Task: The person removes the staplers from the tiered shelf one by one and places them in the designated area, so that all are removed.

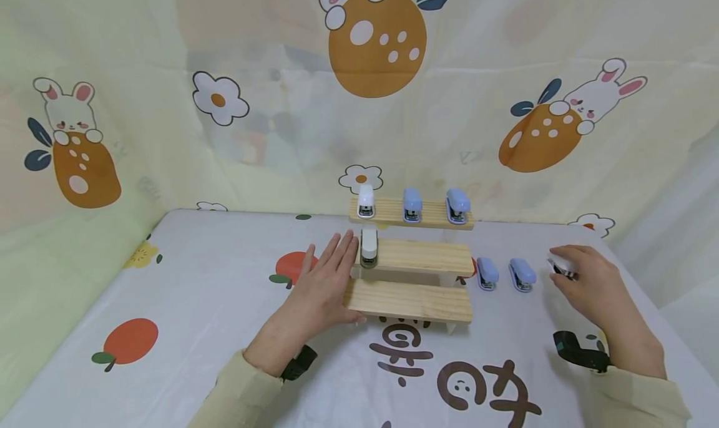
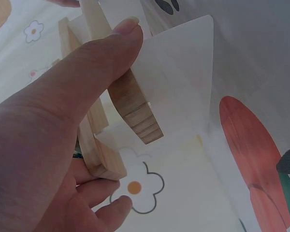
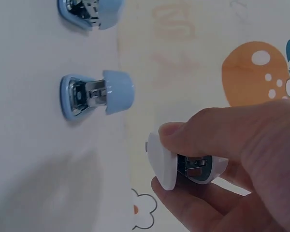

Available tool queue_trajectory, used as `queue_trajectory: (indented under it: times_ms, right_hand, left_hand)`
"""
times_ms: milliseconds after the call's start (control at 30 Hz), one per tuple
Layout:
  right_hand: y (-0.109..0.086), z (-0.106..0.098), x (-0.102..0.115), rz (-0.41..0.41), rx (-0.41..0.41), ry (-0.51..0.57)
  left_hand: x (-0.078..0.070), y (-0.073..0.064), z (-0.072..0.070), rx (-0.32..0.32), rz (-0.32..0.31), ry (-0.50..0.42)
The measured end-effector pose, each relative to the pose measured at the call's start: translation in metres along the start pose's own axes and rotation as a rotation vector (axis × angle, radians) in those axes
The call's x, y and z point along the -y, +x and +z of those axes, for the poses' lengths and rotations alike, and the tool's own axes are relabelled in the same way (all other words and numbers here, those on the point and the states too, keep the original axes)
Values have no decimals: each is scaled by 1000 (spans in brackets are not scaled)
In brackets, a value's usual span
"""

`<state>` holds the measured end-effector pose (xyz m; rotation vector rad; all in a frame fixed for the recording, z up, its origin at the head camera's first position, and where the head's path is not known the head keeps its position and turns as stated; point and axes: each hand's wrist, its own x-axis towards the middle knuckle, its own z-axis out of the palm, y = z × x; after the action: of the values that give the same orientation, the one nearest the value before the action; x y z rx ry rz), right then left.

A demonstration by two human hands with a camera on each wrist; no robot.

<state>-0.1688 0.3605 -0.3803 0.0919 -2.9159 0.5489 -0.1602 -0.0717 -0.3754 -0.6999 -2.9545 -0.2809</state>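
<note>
My left hand (image 1: 322,284) rests against the left end of a three-step wooden rack (image 1: 410,298), fingers extended. In the left wrist view its thumb (image 2: 111,50) lies on the front step and its other fingers touch the step behind. My right hand (image 1: 590,284) pinches a small white stapler (image 3: 164,162) between thumb and fingers, right of the rack. Two blue staplers (image 1: 487,274) (image 1: 522,274) stand on the table between rack and right hand. On the top step are a white stapler (image 1: 366,201) and two blue ones (image 1: 412,204) (image 1: 457,205). Another white stapler (image 1: 369,247) sits at the middle step's left end.
A pale cloth printed with fruit and lettering covers the table (image 1: 208,278). Behind it hangs a curtain (image 1: 269,147) with rabbits and flowers, close to the rack's back. Translucent side panels (image 2: 183,72) support the wooden steps.
</note>
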Motion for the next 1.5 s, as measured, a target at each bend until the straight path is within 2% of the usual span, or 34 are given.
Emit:
queue_trajectory:
  times_ms: [233, 433, 633, 833, 1133, 1233, 1500]
  right_hand:
    - [2, 8, -12, 32, 51, 11]
    - [1, 14, -24, 32, 49, 9]
    - [0, 18, -34, 91, 67, 18]
    - [1, 21, -36, 125, 63, 30]
    - [3, 20, -33, 161, 136, 43]
    - [3, 16, -28, 156, 109, 51]
    - [1, 0, 8, 93, -81, 80]
  left_hand:
    - [1, 0, 1, 2, 2, 1]
    - [1, 0, 0, 10, -1, -3]
    - [0, 0, 0, 10, -3, 0]
    - [0, 0, -1, 5, -3, -5]
    - [0, 0, -1, 3, -3, -2]
    - [0, 0, 0, 4, 0, 1]
    - [1, 0, 0, 7, -1, 4]
